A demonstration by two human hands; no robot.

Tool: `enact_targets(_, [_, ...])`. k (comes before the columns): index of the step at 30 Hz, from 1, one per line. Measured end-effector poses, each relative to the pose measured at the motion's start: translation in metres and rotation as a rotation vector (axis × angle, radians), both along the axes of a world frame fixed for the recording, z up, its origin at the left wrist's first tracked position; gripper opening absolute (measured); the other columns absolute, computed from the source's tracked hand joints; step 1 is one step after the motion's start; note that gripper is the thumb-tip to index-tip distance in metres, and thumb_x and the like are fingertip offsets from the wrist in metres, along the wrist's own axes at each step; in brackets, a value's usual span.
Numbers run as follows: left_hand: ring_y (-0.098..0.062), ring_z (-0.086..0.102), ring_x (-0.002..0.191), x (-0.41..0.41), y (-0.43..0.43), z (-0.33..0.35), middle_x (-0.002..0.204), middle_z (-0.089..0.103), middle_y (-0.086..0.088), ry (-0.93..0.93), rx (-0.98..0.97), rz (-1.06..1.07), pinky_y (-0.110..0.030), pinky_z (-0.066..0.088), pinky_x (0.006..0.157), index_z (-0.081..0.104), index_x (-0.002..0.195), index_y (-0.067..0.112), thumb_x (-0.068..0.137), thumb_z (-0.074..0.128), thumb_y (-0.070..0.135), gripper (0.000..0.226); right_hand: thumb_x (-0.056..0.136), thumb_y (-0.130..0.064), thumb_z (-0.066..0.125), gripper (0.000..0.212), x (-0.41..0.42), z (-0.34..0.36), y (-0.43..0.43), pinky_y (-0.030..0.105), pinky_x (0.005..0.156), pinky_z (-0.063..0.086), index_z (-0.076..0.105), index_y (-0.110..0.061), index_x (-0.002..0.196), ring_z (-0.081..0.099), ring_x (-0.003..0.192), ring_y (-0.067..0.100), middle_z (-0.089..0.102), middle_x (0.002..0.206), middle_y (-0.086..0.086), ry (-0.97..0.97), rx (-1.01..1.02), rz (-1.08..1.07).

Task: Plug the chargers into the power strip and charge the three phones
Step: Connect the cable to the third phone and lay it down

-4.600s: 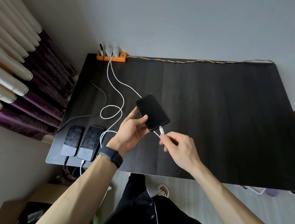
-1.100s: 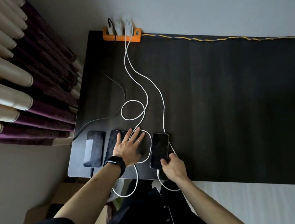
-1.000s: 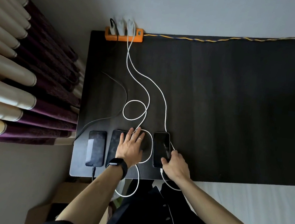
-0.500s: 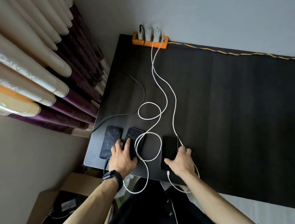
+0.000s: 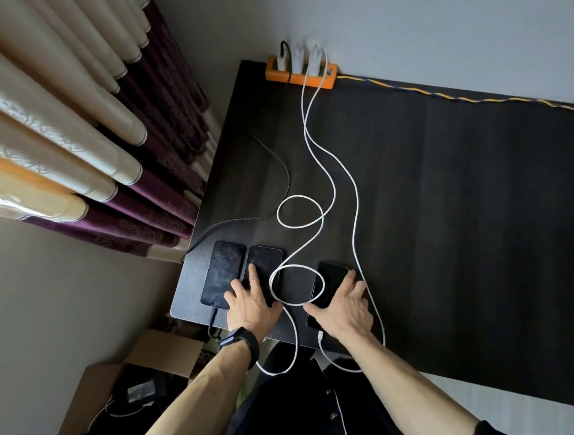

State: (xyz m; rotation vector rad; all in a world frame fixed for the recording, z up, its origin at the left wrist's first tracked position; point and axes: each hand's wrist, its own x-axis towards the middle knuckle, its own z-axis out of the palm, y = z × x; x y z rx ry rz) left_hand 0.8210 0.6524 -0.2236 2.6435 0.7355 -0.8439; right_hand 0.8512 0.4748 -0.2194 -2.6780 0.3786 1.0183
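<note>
**Phones laid out, last check on the leads**

Head view, looking down. At the far edge of the table (image 5: 449, 230), against the wall: strip (image 5: 300, 77) with three chargers (image 5: 298, 58) seated in it. From there, two white cables (image 5: 329, 186) and one black cable (image 5: 279, 168) down to the near edge. There, in a row and face up: left phone (image 5: 222, 274) touching middle phone (image 5: 264, 263), then right phone (image 5: 330, 279) set apart, with a white loop lying in the gap.

Left hand (image 5: 253, 305) flat, fingers straight and spread, across the middle phone and onto the edge of the left one. Right hand (image 5: 343, 307) flat too, fingers spread over the right phone, thumb out toward the loop. Nothing pinched by either.

Black lead into the left phone's near end; white plug at the right phone's near end. Middle phone's plug hidden under the left hand, so cannot tell.

Likely the closing step: squaring up the row. Next, probably: lift both hands straight up, clear of the loop, and confirm the middle plug is home
</note>
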Motion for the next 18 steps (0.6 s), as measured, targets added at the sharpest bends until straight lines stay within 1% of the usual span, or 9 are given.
enact_targets(2, [-0.038, 0.039, 0.112, -0.001, 0.000, 0.000, 0.131, 0.030, -0.015, -0.003, -0.001, 0.000, -0.044, 0.045, 0.095, -0.004, 0.157, 0.022, 0.081, 0.058, 0.066, 0.107, 0.069, -0.073, 0.072, 0.136, -0.003, -0.001, 0.004, 0.033, 0.063, 0.042, -0.009, -0.008, 0.157, 0.056, 0.109, 0.030, 0.027, 0.142, 0.012, 0.004, -0.017, 0.013])
enact_targets(4, [-0.038, 0.038, 0.114, -0.002, 0.002, 0.001, 0.134, 0.030, -0.014, -0.013, -0.010, -0.002, -0.043, 0.044, 0.095, -0.004, 0.157, 0.023, 0.081, 0.059, 0.063, 0.106, 0.070, -0.069, 0.073, 0.135, -0.005, -0.001, 0.005, 0.032, 0.064, 0.043, -0.010, -0.009, 0.157, 0.057, 0.108, 0.031, 0.027, 0.141, 0.012, -0.005, -0.014, -0.001])
enact_targets(8, [-0.035, 0.035, 0.119, -0.005, 0.001, 0.004, 0.141, 0.027, -0.012, -0.024, -0.053, -0.038, -0.043, 0.046, 0.095, -0.002, 0.157, 0.028, 0.081, 0.060, 0.061, 0.104, 0.072, -0.066, 0.074, 0.131, -0.007, -0.001, 0.003, 0.035, 0.074, 0.050, -0.006, -0.008, 0.157, 0.057, 0.112, 0.034, 0.028, 0.143, 0.013, -0.017, 0.005, -0.019])
enact_targets(11, [-0.033, 0.036, 0.119, -0.009, -0.010, 0.006, 0.141, 0.029, -0.009, -0.034, -0.067, -0.087, -0.044, 0.048, 0.094, -0.001, 0.157, 0.030, 0.081, 0.062, 0.060, 0.103, 0.073, -0.067, 0.072, 0.127, -0.012, 0.000, 0.002, 0.037, 0.078, 0.053, -0.003, -0.007, 0.157, 0.056, 0.115, 0.035, 0.028, 0.144, 0.014, -0.019, 0.003, -0.033])
enact_targets(15, [-0.033, 0.035, 0.117, -0.010, -0.021, 0.008, 0.138, 0.027, -0.009, -0.022, -0.055, -0.068, -0.044, 0.050, 0.091, -0.002, 0.157, 0.028, 0.080, 0.061, 0.062, 0.105, 0.073, -0.069, 0.070, 0.123, -0.014, -0.001, 0.001, 0.038, 0.079, 0.052, 0.003, -0.007, 0.156, 0.055, 0.115, 0.036, 0.031, 0.144, 0.014, -0.015, -0.016, -0.056])
enact_targets(18, [-0.034, 0.034, 0.120, -0.009, -0.019, 0.008, 0.141, 0.027, -0.011, -0.023, -0.059, -0.029, -0.044, 0.050, 0.093, -0.002, 0.157, 0.027, 0.081, 0.060, 0.061, 0.104, 0.074, -0.070, 0.068, 0.122, -0.016, -0.001, 0.000, 0.036, 0.075, 0.048, 0.003, -0.007, 0.155, 0.055, 0.116, 0.037, 0.031, 0.145, 0.015, -0.003, -0.026, -0.068])
